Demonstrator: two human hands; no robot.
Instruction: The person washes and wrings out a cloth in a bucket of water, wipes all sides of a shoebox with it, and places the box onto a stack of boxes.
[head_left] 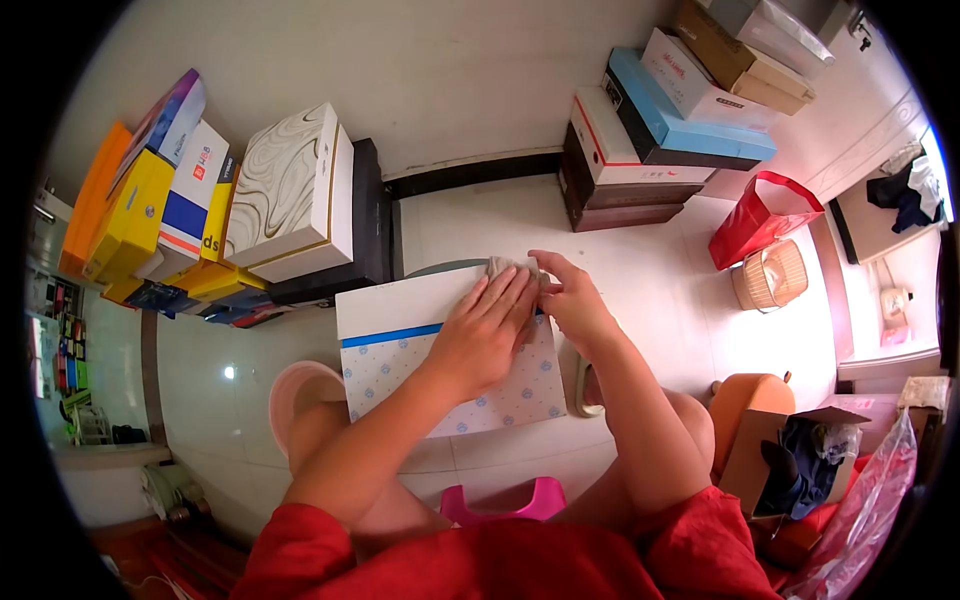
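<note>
A white box with small blue prints and a blue stripe rests in front of me between my knees. My left hand lies flat over a greyish-beige cloth at the box's upper right part, its fingers close together and pressing on the cloth. Beside it, at the box's right corner, my right hand has its index finger stretched out and its other fingers curled. Its fingertips are near the cloth's edge; whether they pinch it is hidden.
Stacked shoe boxes stand at the left, more boxes at the back right. A red bag and wicker basket are at the right, an open carton at lower right. A pink bin and pink stool are near my legs.
</note>
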